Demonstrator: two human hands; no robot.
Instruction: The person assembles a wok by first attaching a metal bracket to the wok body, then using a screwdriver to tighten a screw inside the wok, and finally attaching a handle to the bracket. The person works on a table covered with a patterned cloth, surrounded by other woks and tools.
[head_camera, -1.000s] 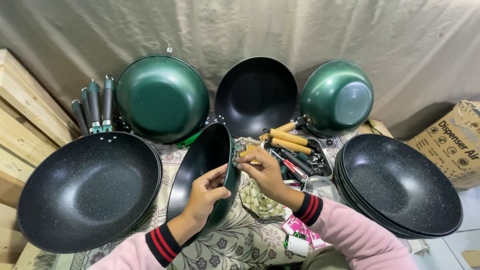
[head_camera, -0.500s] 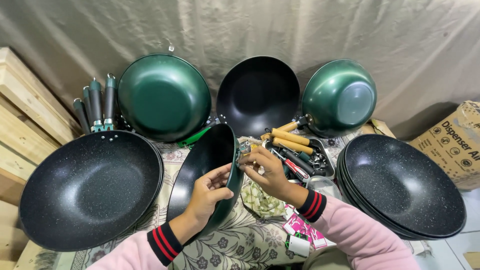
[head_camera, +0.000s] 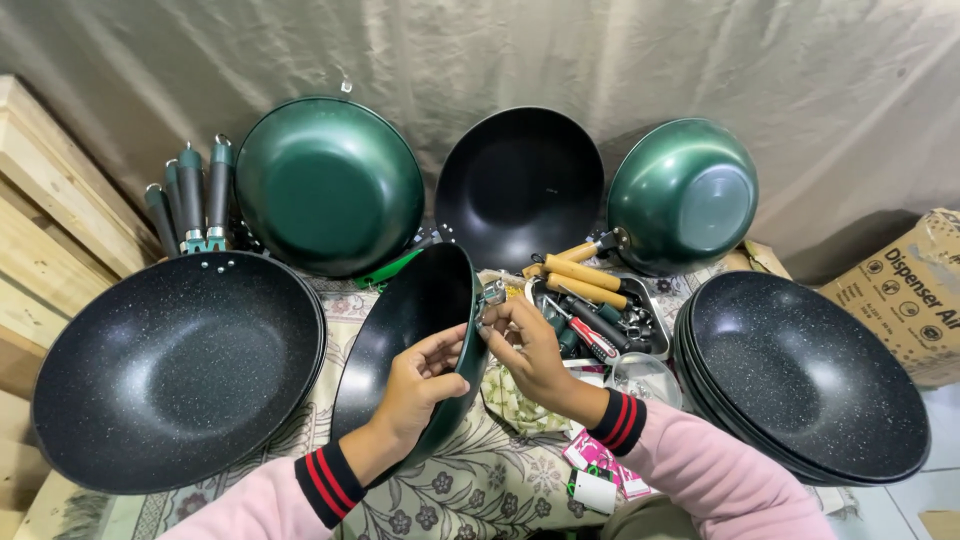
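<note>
Centre, near: black wok (head_camera: 410, 340) tilted on edge, dark speckled inside facing left, green outside to the right. Left hand (head_camera: 418, 385) grips its near rim, fingers curled over the edge, thumb on the inside. Right hand (head_camera: 525, 345) closed w/ fingertips pinched on a small metal bracket (head_camera: 492, 294) right at the wok's upper rim; can't tell if bracket is fixed to the rim or just held against it. Both sleeves pink w/ black-and-red cuffs.

Around it, on a floral cloth (head_camera: 470, 480):
- Left, near: big black speckled wok (head_camera: 180, 365) lying open side up.
- Far left: bunch of green-grey handles (head_camera: 190, 195) standing upright, next to wooden planks (head_camera: 50, 210).
- Far, against the drape: green wok (head_camera: 330, 185) w/ inside facing out, black wok (head_camera: 520, 185) beside it, green wok (head_camera: 685, 195) w/ underside facing out, far right.
- Right: stack of black speckled woks (head_camera: 805, 375), nested.
- Just right of the hands: metal tray (head_camera: 655, 325) w/ wooden handles (head_camera: 580, 278), a red-handled screwdriver (head_camera: 590, 335), small hardware.
- Far right: cardboard box (head_camera: 915, 290).
- Near, below right wrist: small white roll (head_camera: 597, 490) and pink packets (head_camera: 590, 455).
</note>
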